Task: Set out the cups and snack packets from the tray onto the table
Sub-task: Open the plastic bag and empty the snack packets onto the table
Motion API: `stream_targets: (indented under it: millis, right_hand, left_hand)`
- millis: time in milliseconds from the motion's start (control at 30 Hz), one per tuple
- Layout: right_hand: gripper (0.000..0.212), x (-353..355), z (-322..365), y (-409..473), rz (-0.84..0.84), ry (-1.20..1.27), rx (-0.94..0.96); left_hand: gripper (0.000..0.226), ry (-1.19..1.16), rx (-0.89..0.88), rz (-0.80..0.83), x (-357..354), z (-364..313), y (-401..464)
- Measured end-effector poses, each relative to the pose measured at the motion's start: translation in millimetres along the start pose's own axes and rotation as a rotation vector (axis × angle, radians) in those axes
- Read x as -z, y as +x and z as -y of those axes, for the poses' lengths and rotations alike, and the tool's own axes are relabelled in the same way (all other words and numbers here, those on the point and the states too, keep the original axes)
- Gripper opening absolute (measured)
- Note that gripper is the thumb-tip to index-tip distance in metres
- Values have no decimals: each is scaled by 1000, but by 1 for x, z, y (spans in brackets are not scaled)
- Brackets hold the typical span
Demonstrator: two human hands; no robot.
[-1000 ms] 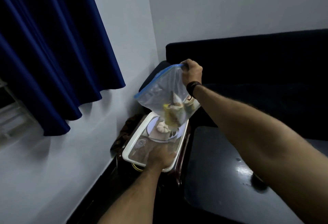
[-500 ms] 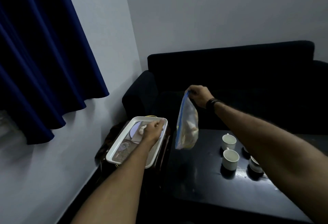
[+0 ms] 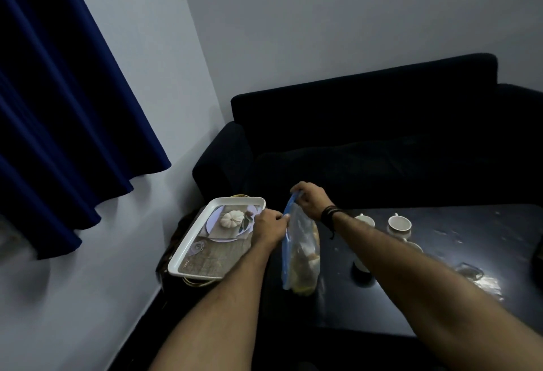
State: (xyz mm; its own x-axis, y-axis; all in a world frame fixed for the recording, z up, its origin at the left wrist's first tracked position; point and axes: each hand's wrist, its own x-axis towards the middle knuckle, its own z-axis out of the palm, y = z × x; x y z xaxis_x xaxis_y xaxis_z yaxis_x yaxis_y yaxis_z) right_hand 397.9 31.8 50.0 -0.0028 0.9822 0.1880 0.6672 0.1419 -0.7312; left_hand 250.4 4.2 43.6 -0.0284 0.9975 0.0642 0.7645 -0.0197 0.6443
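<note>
The right hand (image 3: 310,199) pinches the blue zip edge at the top of the clear bag (image 3: 300,256), fingers curled over it, and the left hand (image 3: 269,225) grips the same edge lower down, so the bag hangs upright between them with its bottom at or just above the dark table (image 3: 440,256); contact cannot be told. The bag sits just right of the white tray (image 3: 188,248), which shows only its printed picture and seems emptied. At least three cups (image 3: 399,223) already stand on the table to the right, apart from the bag. The step looks like setting the packet down. To do it well, lower until the base takes the weight, lay it flat toward the open table in front so the snacks inside do not spill or topple, keep clear of the cups, then release both hands together.
</note>
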Motion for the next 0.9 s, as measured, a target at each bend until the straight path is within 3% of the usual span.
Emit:
stream_targets:
  millis: [100,133,267,700,900]
  right_hand:
    - [74,-18,-13,-26,-90,184,-127]
    - [79,-23,-20,-32,-113,214,-162]
    - [42,-24,-42,-48,17,290,-230]
    - [18,3,-50,-53,-87,227,-233]
    - [23,-2,-42,-56,-226,101,-204]
  left_hand:
    - [41,-113,83,-21,-14,1,-2]
    - [36,-168,105,3,-19,-2,-4]
    - [24,-237,102,120,-38,-16,-7]
    - [32,-220,29,192,-64,-18,-15]
    - [31,-35,-52,-17,-60,-27,-23]
